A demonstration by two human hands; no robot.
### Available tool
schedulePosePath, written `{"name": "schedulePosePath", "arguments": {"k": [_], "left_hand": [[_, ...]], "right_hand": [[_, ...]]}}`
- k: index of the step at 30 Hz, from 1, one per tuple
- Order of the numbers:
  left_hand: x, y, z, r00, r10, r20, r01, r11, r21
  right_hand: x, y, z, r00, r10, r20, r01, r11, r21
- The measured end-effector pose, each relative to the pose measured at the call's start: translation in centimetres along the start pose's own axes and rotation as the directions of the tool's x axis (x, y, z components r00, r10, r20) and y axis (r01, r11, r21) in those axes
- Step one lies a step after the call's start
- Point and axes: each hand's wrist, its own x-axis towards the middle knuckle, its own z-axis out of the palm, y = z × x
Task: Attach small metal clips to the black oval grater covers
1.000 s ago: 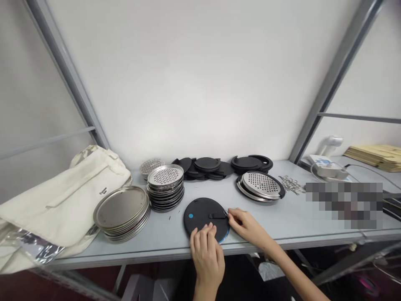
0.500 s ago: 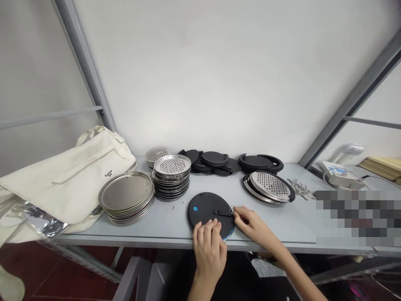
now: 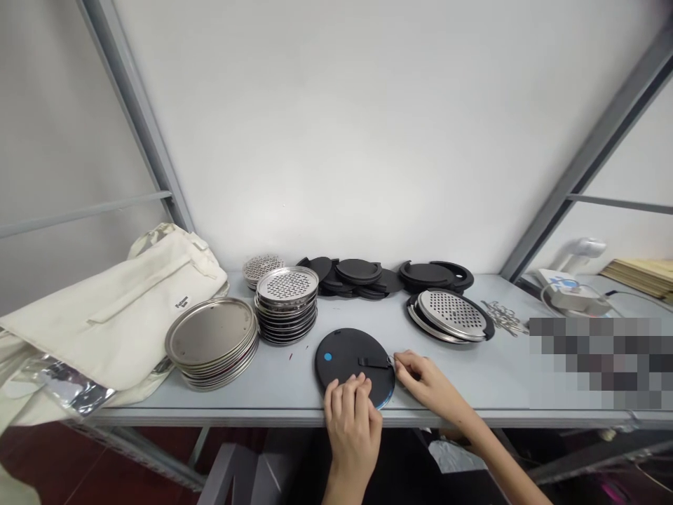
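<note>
Though lower in view, hands still at disc

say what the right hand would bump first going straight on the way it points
The right hand would first meet the small metal ring at its fingertips, then most likely the edge of the black disc, though the fingers' height is hard to judge.
</note>
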Motion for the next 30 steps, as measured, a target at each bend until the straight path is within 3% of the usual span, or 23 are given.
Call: {"name": "schedulePosePath", "arguments": {"k": [30], "left_hand": [[0.59, 0.31, -0.4, 0.999, 0.052, -0.015, -0.051, 0.998, 0.042]], "right_hand": [[-0.12, -0.73, 0.01, 0.998, -0.044, -0.037, 0.043, 0.998, -0.048]]}}
